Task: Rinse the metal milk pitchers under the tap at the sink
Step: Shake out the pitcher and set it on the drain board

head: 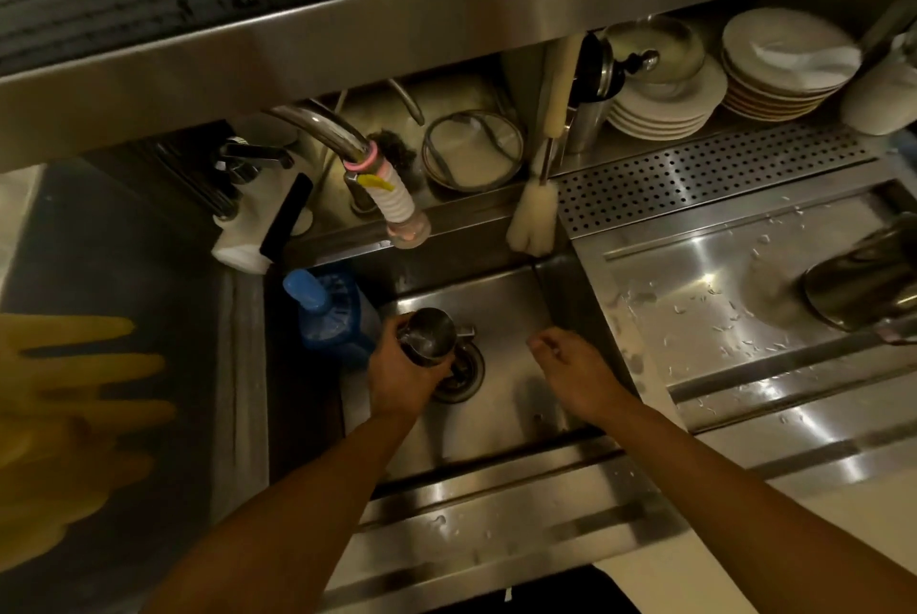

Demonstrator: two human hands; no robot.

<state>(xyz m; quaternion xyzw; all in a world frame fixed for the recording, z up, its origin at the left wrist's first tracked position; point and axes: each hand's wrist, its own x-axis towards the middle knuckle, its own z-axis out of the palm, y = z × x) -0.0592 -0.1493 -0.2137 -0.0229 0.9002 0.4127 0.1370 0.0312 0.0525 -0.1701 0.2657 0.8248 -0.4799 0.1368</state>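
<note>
My left hand [402, 375] grips a small metal milk pitcher [427, 333] low inside the steel sink [501, 295], just over the round drain [464, 372]. The pitcher's mouth faces up toward me. My right hand [575, 370] hovers in the basin to the pitcher's right, fingers loosely curled and holding nothing. The tap [342, 137] arches from the back left; its white ribbed nozzle [402, 211] ends above the basin's back edge, and I see no water running. A second metal pitcher [863, 276] lies on its side on the wet drainboard at far right.
A blue soap bottle [322, 310] stands at the sink's left wall. A white bottle brush [536, 216] hangs at the back edge. Stacked plates [665, 107], a glass lid [471, 151] and a perforated tray [709, 176] sit behind. Yellow rubber gloves [69, 395] lie at left.
</note>
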